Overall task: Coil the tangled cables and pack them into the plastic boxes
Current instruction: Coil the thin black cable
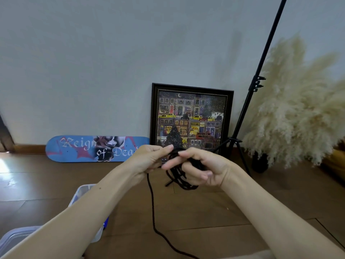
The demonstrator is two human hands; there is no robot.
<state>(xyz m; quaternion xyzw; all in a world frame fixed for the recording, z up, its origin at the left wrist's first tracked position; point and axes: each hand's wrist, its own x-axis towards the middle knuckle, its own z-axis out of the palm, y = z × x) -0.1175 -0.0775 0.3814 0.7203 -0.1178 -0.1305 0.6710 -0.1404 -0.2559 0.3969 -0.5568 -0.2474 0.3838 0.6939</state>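
Cable (183,186), black, hangs in coiled loops around the curled fingers of the right grip (203,169), above the wooden floor (205,212). The left grip (149,157) pinches a strand at the coil's top, and a loose tail drops from there to the floor. Clear plastic boxes (83,190) sit lower left, partly under the left forearm.

The cable (152,202) is showing a matt black sheath with a rough, braided-looking weave; the plastic box (82,191) is looking translucent and smooth; the floor (205,212) is showing brown wood planks and giving off a glossy sheen at the left; the skateboard deck (74,148) is carrying a smooth printed face; the picture frame (154,113) is looking like dark polished wood; the stand (261,58) is appearing as matt black metal; the pampas grass (298,109) is looking dry and feathery.
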